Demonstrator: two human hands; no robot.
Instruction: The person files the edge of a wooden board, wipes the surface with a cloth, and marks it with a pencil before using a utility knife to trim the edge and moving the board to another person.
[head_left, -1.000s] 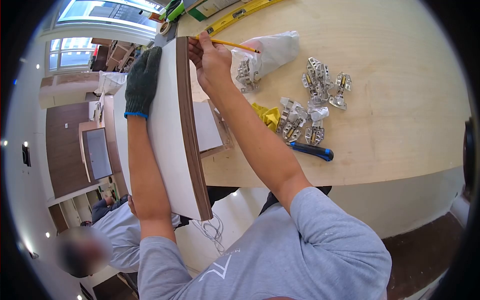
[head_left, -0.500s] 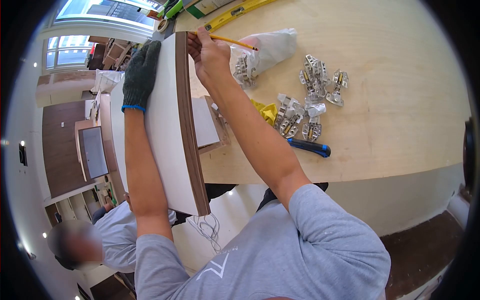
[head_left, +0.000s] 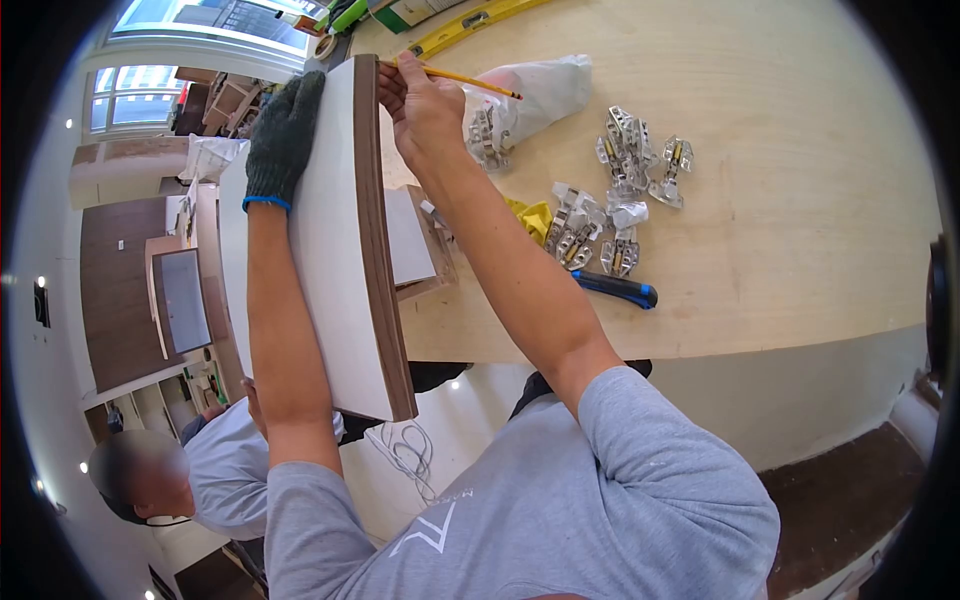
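My left hand [head_left: 284,140], in a dark knitted glove with a blue cuff, lies along the white face of a panel [head_left: 325,250] near its far end. The panel stands on edge and shows a brown wood-grain rim. At the far end of that rim, my bare right hand [head_left: 428,108] pinches a yellow pencil [head_left: 475,80], whose shaft points right, over a white plastic bag [head_left: 545,95]. Several metal cabinet hinges [head_left: 630,160] lie in clusters on the light wood table [head_left: 780,200], right of my right forearm.
A blue and black utility knife [head_left: 618,289] lies by the hinges, near a yellow wrapper [head_left: 532,216]. Behind sits a yellow spirit level [head_left: 470,28]. A co-worker [head_left: 225,465] is at the lower left, beyond the panel. A pale cable [head_left: 405,455] lies below the table edge.
The view has shifted slightly. Both hands keep nearly the same place against the panel, and the pencil stays in my right hand. The co-worker's head has shifted a little left.
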